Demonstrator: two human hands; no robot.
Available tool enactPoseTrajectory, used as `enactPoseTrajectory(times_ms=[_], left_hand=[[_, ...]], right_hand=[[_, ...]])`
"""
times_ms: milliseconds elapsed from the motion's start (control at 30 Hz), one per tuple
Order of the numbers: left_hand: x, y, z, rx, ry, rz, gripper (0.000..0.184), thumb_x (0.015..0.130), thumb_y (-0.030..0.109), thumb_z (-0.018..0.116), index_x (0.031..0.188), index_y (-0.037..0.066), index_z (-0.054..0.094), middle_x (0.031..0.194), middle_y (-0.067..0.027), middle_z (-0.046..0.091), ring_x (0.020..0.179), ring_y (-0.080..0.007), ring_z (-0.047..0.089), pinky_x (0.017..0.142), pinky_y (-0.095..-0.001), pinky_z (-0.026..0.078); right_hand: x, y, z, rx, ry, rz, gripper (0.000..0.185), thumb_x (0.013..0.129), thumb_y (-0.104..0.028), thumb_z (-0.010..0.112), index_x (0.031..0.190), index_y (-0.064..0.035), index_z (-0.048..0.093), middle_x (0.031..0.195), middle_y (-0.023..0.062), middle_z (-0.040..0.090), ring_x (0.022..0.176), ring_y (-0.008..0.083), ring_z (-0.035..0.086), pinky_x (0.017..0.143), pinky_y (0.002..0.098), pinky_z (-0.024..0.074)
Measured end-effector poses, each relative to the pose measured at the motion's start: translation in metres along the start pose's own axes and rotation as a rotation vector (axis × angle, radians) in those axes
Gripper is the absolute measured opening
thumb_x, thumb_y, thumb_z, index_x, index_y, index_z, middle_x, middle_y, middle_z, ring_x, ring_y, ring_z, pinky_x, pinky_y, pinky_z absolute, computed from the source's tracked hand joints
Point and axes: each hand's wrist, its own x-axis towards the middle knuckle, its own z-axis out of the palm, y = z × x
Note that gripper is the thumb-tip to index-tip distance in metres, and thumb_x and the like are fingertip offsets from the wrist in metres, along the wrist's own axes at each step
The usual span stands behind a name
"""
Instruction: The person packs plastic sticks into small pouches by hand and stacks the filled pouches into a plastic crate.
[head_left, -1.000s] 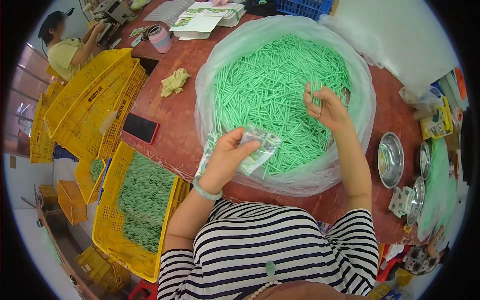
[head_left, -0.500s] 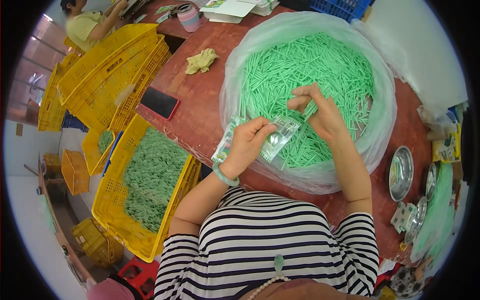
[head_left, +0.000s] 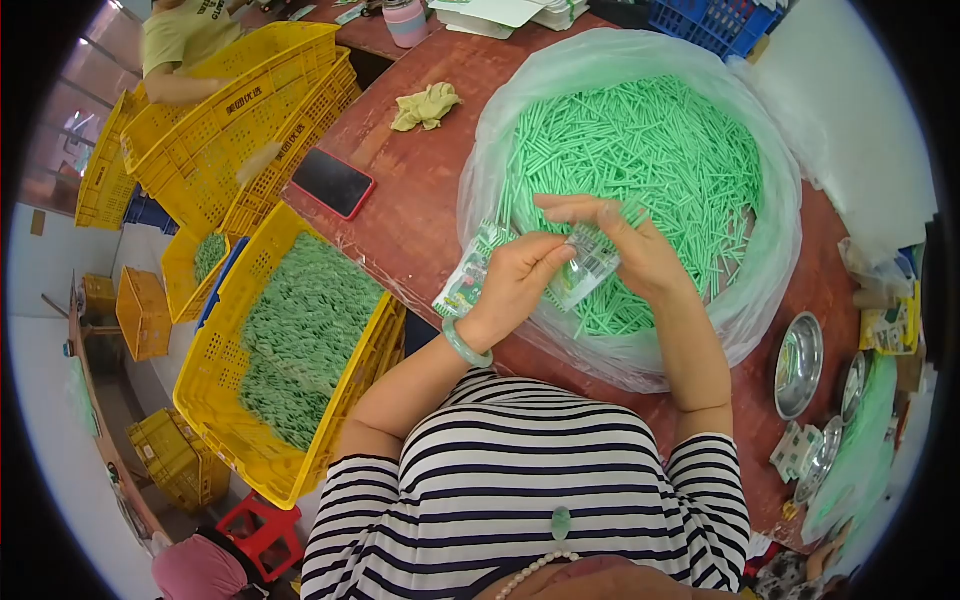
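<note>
Green sticks (head_left: 650, 140) lie loose in a wide plastic bag (head_left: 640, 365) on the red surface (head_left: 405, 165). Over the bag's near left part, the left hand (head_left: 520, 275) pinches a printed packet (head_left: 583, 275) between thumb and fingers; another packet (head_left: 462, 285) juts out on that hand's left side. Just beside the held packet's far end, the right hand (head_left: 640, 245) has its fingers bent around a small bundle (head_left: 634, 213) of sticks. How much of it, if any, sits inside the packet cannot be told. Judging by the heap, this bundle is gathered out while a great many sticks are left loose. To the left, a yellow crate (head_left: 245, 440) holds many green pieces (head_left: 310, 340), too small to make out.
</note>
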Motion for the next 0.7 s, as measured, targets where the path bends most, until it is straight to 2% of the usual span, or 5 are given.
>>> enactPoseTrajectory(times_ms=[133,200,300,433,700], left_hand=[[0.004,0.000,0.006,-0.059,0.014,0.054,0.017,0.089,0.011,0.059,0.099,-0.001,0.065,0.084,-0.0087,0.063,0.075,-0.0154,0.057,0.066,-0.0264,0.044],[0.011,0.003,0.012,-0.101,0.050,0.100,0.017,0.089,0.010,0.059,0.099,-0.001,0.065,0.085,-0.0090,0.063,0.076,-0.0158,0.057,0.067,-0.0266,0.044],[0.017,0.007,0.016,-0.182,0.089,0.106,0.017,0.089,0.009,0.058,0.101,-0.001,0.064,0.087,-0.0099,0.063,0.078,-0.0175,0.057,0.070,-0.0274,0.045],[0.023,0.002,0.010,-0.156,0.004,0.072,0.019,0.090,0.009,0.056,0.105,-0.002,0.063,0.094,-0.0072,0.063,0.084,-0.0123,0.056,0.073,-0.0255,0.045],[-0.008,0.040,-0.075,0.197,0.001,0.179,0.021,0.069,0.015,0.074,0.086,0.005,0.067,0.081,-0.0107,0.065,0.074,-0.0270,0.060,0.067,-0.0338,0.048]], right_hand=[[-0.009,-0.010,-0.011,-0.119,-0.093,0.039,0.070,0.084,-0.038,0.065,0.137,-0.0023,0.038,0.133,0.0164,0.047,0.125,0.0244,0.042,0.103,0.0388,0.0318],[-0.010,-0.026,-0.015,-0.331,-0.040,0.009,0.094,0.071,-0.033,0.077,0.144,-0.0070,0.024,0.139,0.0144,0.040,0.128,0.0246,0.037,0.103,0.0405,0.0311],[-0.015,-0.031,-0.021,-0.302,0.024,-0.017,0.104,0.065,-0.033,0.080,0.146,-0.0106,0.019,0.138,0.0135,0.041,0.127,0.0248,0.038,0.102,0.0409,0.0316],[-0.023,-0.029,-0.010,-0.584,0.374,0.061,0.048,0.078,0.000,0.065,0.124,-0.0063,0.053,0.097,0.0017,0.051,0.085,0.0094,0.046,0.072,0.0216,0.0424],[-0.005,-0.022,0.028,-0.694,0.090,-0.108,0.047,0.082,0.006,0.057,0.127,-0.0007,0.049,0.086,0.0017,0.051,0.077,0.0088,0.047,0.073,0.0217,0.0407]])
